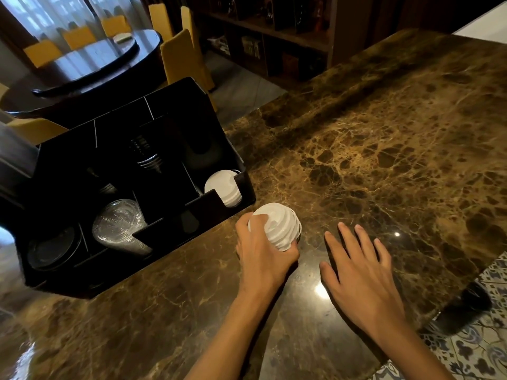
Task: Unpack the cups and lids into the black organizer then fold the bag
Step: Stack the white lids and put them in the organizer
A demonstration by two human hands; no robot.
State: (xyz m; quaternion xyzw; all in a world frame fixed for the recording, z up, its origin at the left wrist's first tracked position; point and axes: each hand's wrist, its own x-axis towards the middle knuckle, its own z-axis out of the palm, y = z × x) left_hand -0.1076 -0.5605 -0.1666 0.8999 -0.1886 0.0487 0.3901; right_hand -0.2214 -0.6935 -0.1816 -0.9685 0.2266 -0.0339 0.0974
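My left hand [262, 253] grips a stack of white lids [278, 224] just in front of the black organizer [247, 192], at its right front corner. Another stack of white lids [223, 187] lies in the organizer's right front slot. Clear plastic lids [118, 223] fill a middle front slot, and black lids [53, 249] sit in the left front slot. Stacked dark cups [145, 154] lie in the back compartments. My right hand [356, 272] hovers flat over the marble counter, fingers spread, holding nothing. No bag is in view.
The brown marble counter [384, 133] stretches far to the right and back. Its right edge drops to a patterned tile floor [482, 352]. Beyond the counter stand a dark round table [90, 61] with yellow chairs and a wooden shelf [274, 37].
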